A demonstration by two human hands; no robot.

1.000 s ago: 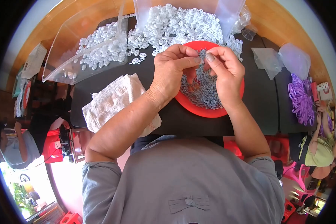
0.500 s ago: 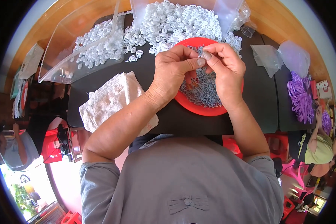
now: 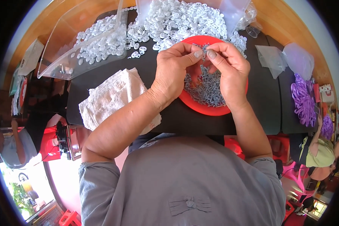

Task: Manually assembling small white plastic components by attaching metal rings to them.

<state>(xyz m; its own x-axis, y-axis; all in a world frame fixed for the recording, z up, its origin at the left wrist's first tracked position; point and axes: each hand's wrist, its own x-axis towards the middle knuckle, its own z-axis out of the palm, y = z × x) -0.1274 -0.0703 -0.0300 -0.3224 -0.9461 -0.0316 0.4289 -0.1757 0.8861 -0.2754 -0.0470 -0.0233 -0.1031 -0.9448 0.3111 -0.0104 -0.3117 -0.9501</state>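
Both of my hands are raised over a red bowl (image 3: 204, 109) holding a mass of small, slim grey pieces (image 3: 209, 92). My left hand (image 3: 169, 71) is closed in a pinch, thumb against the fingers, above the bowl's left side. Across from it, my right hand (image 3: 232, 73) pinches in the same way, its thumb bent toward the left one. A narrow gap lies between the thumbs, with grey pieces visible in it. Whatever the fingertips grip is too small to make out. Beyond the bowl lies a heap of white oval pieces with holes (image 3: 184, 20).
A clear plastic tub (image 3: 51, 76) with more white ovals (image 3: 101, 41) stands at the far left. A crumpled white cloth (image 3: 115, 94) lies beside my left forearm. On the right are clear bags (image 3: 271, 58) and purple ribbons (image 3: 303, 100). Another person (image 3: 322, 152) is at far right.
My fingertips, nearly together before, have come slightly apart. A small whitish bit showing between the thumbs is no longer visible there. Both hands remain over the bowl.
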